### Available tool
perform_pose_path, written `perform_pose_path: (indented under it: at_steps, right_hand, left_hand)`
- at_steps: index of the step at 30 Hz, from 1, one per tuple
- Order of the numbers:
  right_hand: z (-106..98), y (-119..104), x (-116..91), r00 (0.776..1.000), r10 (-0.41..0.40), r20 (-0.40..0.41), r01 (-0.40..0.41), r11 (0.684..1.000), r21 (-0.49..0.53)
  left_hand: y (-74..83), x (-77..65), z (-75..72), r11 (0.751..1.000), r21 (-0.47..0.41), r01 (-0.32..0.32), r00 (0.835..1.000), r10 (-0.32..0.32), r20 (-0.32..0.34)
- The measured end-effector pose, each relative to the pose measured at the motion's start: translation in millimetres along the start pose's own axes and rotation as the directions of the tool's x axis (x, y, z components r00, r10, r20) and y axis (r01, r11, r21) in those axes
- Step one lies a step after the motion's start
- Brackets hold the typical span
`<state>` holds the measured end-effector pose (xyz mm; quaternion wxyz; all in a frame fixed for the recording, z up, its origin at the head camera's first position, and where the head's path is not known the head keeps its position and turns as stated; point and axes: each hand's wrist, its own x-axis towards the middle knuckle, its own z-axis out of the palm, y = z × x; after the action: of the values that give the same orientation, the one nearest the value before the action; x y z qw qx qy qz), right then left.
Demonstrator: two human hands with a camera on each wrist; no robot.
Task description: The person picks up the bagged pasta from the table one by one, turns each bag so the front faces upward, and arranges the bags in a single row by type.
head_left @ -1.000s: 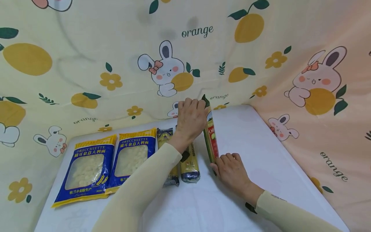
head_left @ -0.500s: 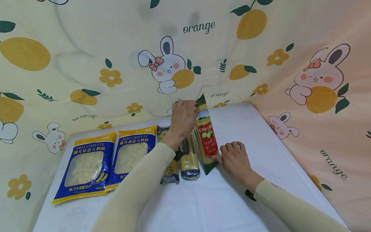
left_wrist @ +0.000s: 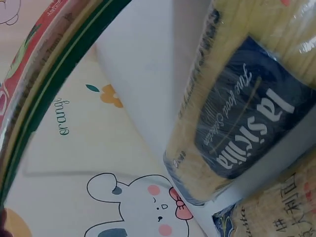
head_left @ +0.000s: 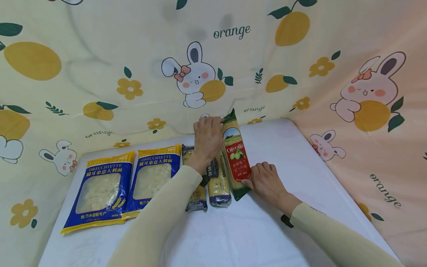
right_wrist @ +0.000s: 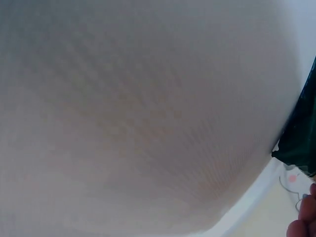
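A green-ended pack of spaghetti (head_left: 237,157) with a red Olivoilà label leans with its front face toward the head camera. My left hand (head_left: 207,142) pinches its upper green end. At the lower right edge, my right hand (head_left: 267,185) holds the pack, thumb on the front. The left wrist view catches the Olivoilà pack's curved side (left_wrist: 54,64) at upper left. Its dark green end (right_wrist: 301,128) shows at the right edge of the right wrist view, with fingertips (right_wrist: 305,217) below. Close on its left lies a La Sicilia spaghetti pack (head_left: 219,191), partly covered by my left arm.
Another narrow pasta pack (head_left: 197,200) lies left of the La Sicilia one. Farther left, two blue and yellow orecchiette bags (head_left: 100,193) lie side by side on the white table (head_left: 207,237). A printed cloth (head_left: 140,48) hangs behind the table.
The Olivoilà pack has turned from edge-on to face the head camera and shifted left, next to the La Sicilia pack. My left hand moved left with it; my right hand rose slightly.
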<state>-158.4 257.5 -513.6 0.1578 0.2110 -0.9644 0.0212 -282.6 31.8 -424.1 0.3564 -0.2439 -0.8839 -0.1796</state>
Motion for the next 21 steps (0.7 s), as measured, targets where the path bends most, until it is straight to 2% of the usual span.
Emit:
perform_pose_path:
  at_steps: [5,9,16,21]
  right_hand:
    - [2,0,-1,1.0,-0.008,-0.027,0.008,1.0,-0.009]
    - [2,-1,-2,0.999,-0.004,-0.036,0.004,1.0,-0.012]
    - [-5,-6,-11,1.0,0.008,-0.026,-0.009,1.0,-0.026]
    - [-12,-9,-19,1.0,0.022,-0.006,-0.022,0.999,-0.024]
  left_hand:
    - [-3.4,0.1,6.5,0.997,0.058,0.043,0.999,-0.043,-0.006]
    - [-6.5,0.4,10.7,0.996,0.074,0.044,0.999,-0.045,0.018]
    - [-5.7,0.6,20.1,0.99,0.137,-0.041,0.995,0.027,0.098]
    - [-1.8,0.6,29.5,0.974,0.207,-0.094,0.991,0.072,0.112]
